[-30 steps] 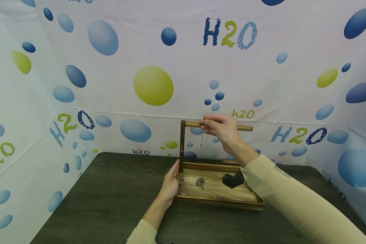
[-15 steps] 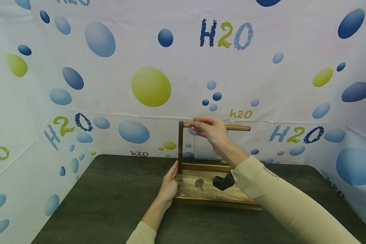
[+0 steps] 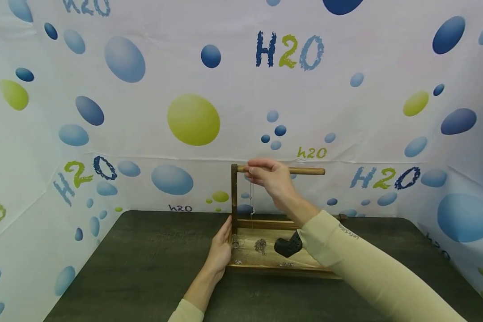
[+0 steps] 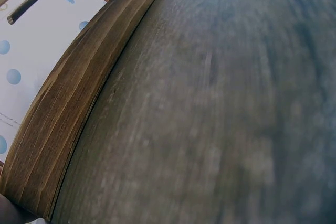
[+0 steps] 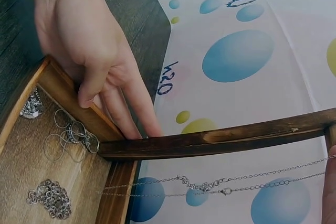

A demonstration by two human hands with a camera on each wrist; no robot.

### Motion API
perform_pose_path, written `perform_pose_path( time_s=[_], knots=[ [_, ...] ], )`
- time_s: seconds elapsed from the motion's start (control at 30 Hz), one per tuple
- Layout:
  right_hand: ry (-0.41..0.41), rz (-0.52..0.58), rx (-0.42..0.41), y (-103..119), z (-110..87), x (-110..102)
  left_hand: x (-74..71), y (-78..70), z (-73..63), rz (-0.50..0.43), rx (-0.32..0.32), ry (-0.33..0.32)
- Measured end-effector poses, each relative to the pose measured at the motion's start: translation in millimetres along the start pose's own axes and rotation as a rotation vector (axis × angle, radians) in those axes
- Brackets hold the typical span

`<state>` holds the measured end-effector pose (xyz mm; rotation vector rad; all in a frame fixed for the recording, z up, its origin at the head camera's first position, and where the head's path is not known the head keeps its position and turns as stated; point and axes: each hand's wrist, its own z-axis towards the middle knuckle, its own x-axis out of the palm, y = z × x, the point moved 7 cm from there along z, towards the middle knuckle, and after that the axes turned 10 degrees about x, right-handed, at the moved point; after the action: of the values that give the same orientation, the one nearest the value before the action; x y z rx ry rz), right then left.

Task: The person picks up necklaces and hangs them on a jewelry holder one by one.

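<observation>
A dark tabletop (image 3: 145, 268) carries a wooden tray (image 3: 281, 271) with a post (image 3: 234, 197) and bar (image 3: 307, 171); the left hand (image 3: 219, 250) grips the tray's left end; the right hand (image 3: 270, 179), at the bar near the post, pinches a silver necklace (image 5: 197, 186), hanging in two strands; a chain heap (image 5: 50, 199) lies in the tray.

We look forward and down from the head; left wrist hugs the tray (image 4: 79, 93); right wrist, close, faces the left hand (image 5: 86, 45), head's too.

The necklace (image 5: 198, 187) is silver, the white backdrop (image 3: 241, 89) blue-and-green spotted.
</observation>
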<state>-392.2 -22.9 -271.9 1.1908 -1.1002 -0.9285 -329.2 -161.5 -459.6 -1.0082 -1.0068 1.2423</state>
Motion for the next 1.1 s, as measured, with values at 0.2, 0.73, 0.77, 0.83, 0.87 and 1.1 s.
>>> perform_pose_path(
  time_s=[0.2,0.73,0.77,0.83,0.87,1.1],
  knots=[
    [-0.014,0.029,-0.023,0.1,1.5,1.7,-1.1,-2.0,2.1,-0.002,0.009,-0.008],
    [-0.036,0.024,-0.003,-7.1,-3.5,-3.1,2.6,-1.3,-5.3,0.005,-0.007,0.008],
    [-0.036,0.021,-0.003,-7.7,-3.8,-3.0,2.5,-0.9,-5.6,0.006,-0.008,0.008],
    [-0.038,0.018,-0.004,-8.4,-4.3,-2.5,2.1,0.4,-5.6,0.009,-0.008,0.008],
    [-0.038,0.018,-0.007,-8.5,-4.5,-2.1,1.9,0.7,-5.1,0.011,-0.007,0.008],
    [-0.050,0.016,-0.021,-9.2,-3.7,-1.2,1.8,0.2,-1.8,0.012,-0.009,0.008]
  ],
)
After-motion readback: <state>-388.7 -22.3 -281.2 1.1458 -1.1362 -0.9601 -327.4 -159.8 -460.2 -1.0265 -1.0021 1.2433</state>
